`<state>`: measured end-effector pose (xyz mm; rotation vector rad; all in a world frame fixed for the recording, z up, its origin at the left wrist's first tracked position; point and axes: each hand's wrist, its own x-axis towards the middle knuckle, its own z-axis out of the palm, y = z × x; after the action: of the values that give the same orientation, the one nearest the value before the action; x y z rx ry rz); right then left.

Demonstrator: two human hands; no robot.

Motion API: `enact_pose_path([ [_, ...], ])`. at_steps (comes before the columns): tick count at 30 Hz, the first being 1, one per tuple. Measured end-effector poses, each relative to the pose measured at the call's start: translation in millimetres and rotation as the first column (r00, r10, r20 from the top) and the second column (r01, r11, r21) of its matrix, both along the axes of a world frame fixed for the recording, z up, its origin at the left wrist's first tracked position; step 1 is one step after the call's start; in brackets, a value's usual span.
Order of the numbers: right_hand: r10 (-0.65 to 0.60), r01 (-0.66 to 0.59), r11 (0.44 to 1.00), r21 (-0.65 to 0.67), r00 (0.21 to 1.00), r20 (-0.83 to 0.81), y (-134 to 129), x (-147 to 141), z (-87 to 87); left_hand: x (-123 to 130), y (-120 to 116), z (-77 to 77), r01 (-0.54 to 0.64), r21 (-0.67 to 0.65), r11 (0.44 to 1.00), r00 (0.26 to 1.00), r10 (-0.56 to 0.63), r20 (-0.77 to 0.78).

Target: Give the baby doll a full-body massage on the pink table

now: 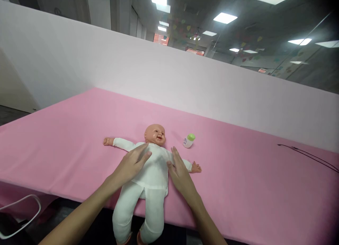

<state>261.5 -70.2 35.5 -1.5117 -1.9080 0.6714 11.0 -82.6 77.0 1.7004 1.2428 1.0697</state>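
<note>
A baby doll (153,167) in a white top and white trousers lies on its back, arms spread wide, its legs hanging past the table's front edge. My left hand (134,163) rests at the doll's chest on the left side, fingers stretched out and thumb apart. On the other side, my right hand (180,170) is beside the doll's shoulder and upper arm, fingers straight and thumb apart. Neither hand grips anything. Just beyond my right hand stands a small white bottle (189,141) with a green cap, slightly tilted in view.
A pink cloth (238,181) covers the table. Behind it runs a white partition wall (180,80). Thin black cables (308,153) lie at the right. A white curved tube or cable (39,206) shows at the lower left, off the table's edge.
</note>
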Motion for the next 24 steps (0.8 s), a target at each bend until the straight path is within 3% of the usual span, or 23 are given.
enact_pose_path([
  [5, 0.08, -0.08, 0.997, 0.016, 0.996, 0.03, -4, -8, -21.8, -3, 2, -36.3, -0.016, -0.006, 1.0, 0.94, 0.013, -0.34],
  [9, 0.091, -0.097, 0.994, 0.042, 0.986, 0.142, 3, -6, -32.2, -8, 12, -52.3, -0.029, 0.072, 0.997, 0.854, 0.062, -0.516],
  [14, -0.121, 0.075, 0.983, 0.17, 0.954, 0.275, 0, 30, -49.7, -45, 24, -73.6, -0.113, 0.203, 0.973, 0.691, 0.224, -0.687],
  [18, -0.246, 0.159, 0.939, 0.306, 0.931, 0.27, -16, 41, -58.6, -62, 14, -84.3, -0.243, 0.378, 0.893, 0.634, 0.442, -0.635],
  [20, -0.199, 0.124, 0.949, 0.289, 0.948, 0.248, -21, 32, -55.5, -56, 9, -81.3, -0.21, 0.359, 0.909, 0.697, 0.397, -0.597],
  [22, -0.079, 0.03, 0.979, 0.202, 0.967, 0.241, -20, 21, -50.6, -46, 8, -75.5, -0.092, 0.279, 0.956, 0.767, 0.246, -0.592],
  [24, 0.017, -0.044, 0.993, 0.109, 0.97, 0.241, -16, 16, -47.8, -41, 10, -71.3, -0.005, 0.205, 0.979, 0.769, 0.135, -0.625],
])
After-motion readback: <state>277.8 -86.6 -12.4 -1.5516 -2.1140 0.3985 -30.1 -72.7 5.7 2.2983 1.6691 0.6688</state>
